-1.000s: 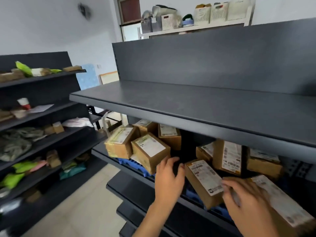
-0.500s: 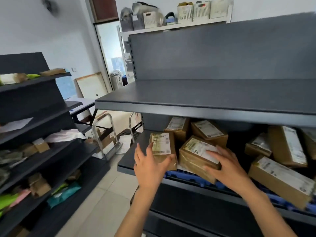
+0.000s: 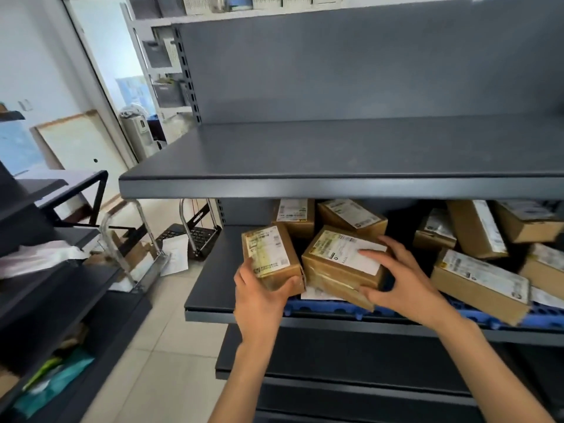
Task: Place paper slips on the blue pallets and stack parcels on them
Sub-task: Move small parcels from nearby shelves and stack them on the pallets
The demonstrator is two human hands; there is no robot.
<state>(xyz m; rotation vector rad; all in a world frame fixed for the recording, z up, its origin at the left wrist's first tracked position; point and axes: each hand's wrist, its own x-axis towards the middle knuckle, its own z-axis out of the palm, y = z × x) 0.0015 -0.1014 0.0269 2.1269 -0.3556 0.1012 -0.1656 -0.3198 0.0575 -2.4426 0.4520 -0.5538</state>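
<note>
We hold small parcel [image 3: 271,260] in left hand [image 3: 259,297], grip clenched under its near end, at left end of blue pallet [image 3: 323,309]. Right hand [image 3: 399,277] grasps tilted parcel [image 3: 341,264] beside it. Risk: tilted parcel slides off pallet edge, drags paper slip [image 3: 317,293].

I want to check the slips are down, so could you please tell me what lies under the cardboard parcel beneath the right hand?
Under the brown cardboard parcel, a white paper slip peeks out, lying on the blue plastic pallet. The parcel covers the rest of the slip.
</note>
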